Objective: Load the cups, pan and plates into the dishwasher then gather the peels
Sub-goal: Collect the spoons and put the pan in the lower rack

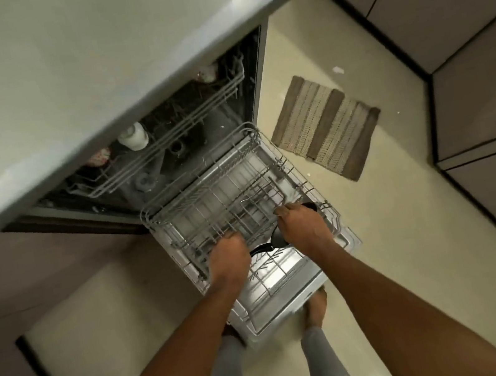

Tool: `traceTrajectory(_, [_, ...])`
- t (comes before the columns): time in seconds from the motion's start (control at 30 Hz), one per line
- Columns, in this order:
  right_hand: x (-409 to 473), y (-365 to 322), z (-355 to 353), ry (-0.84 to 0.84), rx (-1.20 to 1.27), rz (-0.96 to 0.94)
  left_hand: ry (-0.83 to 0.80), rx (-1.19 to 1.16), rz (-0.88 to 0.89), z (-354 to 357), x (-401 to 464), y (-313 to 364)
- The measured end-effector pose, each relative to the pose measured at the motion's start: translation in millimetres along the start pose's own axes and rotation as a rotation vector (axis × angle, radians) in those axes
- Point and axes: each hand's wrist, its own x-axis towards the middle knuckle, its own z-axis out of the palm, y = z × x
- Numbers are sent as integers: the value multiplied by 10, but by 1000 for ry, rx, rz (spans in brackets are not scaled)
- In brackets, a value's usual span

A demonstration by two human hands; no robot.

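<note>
The dishwasher [169, 155] stood open under the overhanging edge of the bench [88, 66], its door dropped flat toward the person and the lower rack [209, 200] pulled fully out over it, one rack of grey wire tines. The right hand [302, 228] curled its grip around the black pan [276, 238] at the rack's near right corner, the pan standing among the tines with its dark handle reaching left toward the left hand [230, 254], which rested with bent fingers on the tines; whether that grip closed on a wire could not be told. The upper rack [170, 125] sat half inside the machine, with three cups [133, 136] seen along its back edge, blurred. To the right of the door lay open floor [394, 229] up to the cabinet fronts [463, 53], with one striped mat [325, 129] lying just beside the rack's far right corner. One bare foot [317, 306] showed at the door's near edge.
</note>
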Motion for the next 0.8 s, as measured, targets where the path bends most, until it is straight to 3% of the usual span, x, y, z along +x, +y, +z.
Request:
traceTrajectory(0.33, [-1121,-1285,-1033,105,178,190,3,95,170,-1412,-1262,12])
traceTrajectory(0.6, [-1815,-1940,-1325,181,172,88,138,112,187,-2107,-2102,-94])
traceTrajectory(0.8, [-2136,-2424,-1421,201,103,-58,237,133,86,-2389,-2595,-425])
